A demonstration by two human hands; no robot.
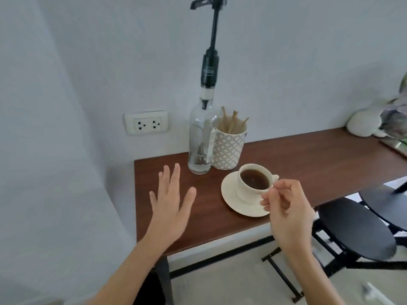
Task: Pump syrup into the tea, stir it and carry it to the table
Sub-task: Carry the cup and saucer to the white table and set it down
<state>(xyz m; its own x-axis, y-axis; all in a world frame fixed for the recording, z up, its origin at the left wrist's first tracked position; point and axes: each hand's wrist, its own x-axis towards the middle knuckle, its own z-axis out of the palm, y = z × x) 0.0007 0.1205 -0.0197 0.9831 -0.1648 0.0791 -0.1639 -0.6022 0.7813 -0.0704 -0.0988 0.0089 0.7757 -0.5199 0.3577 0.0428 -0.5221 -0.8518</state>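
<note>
Showing the counter from above, the view places the teacup (pixel 255 181) just right of centre, upright on its white saucer (pixel 231 194) and filled nearly to the rim with dark tea. The cup's small handle (pixel 275 177) points toward the right of the frame. The right hand (pixel 288 208) sits at the near right edge of the cup with its fingers curled together, thumb and forefinger drawn close beside the rim; whether they pinch the handle, a thin stirrer or nothing cannot be told. The left hand (pixel 169 203) hovers, fingers spread and empty, over the bare wooden counter (pixel 319 159) left of centre.

Behind the cup, toward the upper middle of the frame, stands the clear glass syrup bottle (pixel 199 142) with its tall black pump (pixel 210 51), touching or just beside a patterned mug (pixel 228 150) of wooden stirrers (pixel 231 121).

By judgement, the cup and saucer are ceramic: stiff, brittle, smooth and moderately light, but loose on one another. The high liquid level makes tilting the main hazard. The safest hold is likely the saucer's rim from beneath, with the other hand steadying the handle. The bottle looks top-heavy under its long pump and probably needs bracing at the glass body.
</note>
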